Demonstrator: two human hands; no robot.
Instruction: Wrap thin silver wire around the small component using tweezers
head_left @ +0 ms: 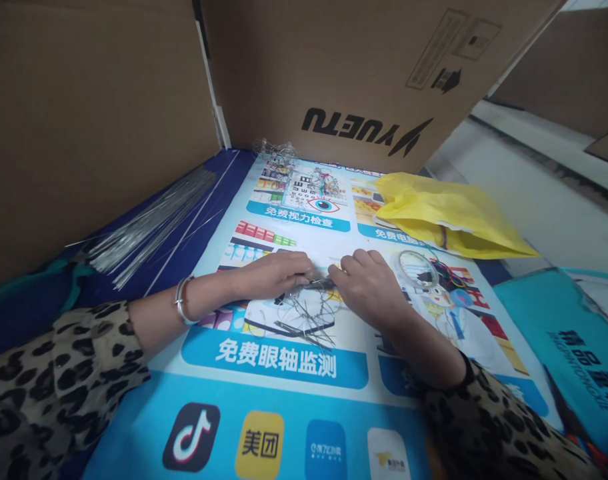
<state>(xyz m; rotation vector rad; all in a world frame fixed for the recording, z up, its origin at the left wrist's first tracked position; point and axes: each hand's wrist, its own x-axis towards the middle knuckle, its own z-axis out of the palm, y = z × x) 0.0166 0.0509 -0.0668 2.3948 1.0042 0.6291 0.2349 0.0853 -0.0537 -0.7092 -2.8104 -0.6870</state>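
Observation:
My left hand [279, 273], with a silver bangle at the wrist, is closed in a pinch at the middle of the printed sheet. Close to its right, my right hand [371, 288] is closed too, its thumb and forefinger pinched together. Between them they grip a short piece of thin metal wire [321, 283]; its exact shape is partly covered by the fingers. Just below the hands lies a loose heap of bent, thin wires [309, 323] on the sheet.
A bundle of straight wires [149, 223] lies left. Tangled wire pieces [277, 155] sit at the back, before a cardboard box [344, 73]. On the right are a clear ring-shaped coil [401, 267], coloured loops [451, 275], a yellow bag [444, 213] and a teal bag [544, 320].

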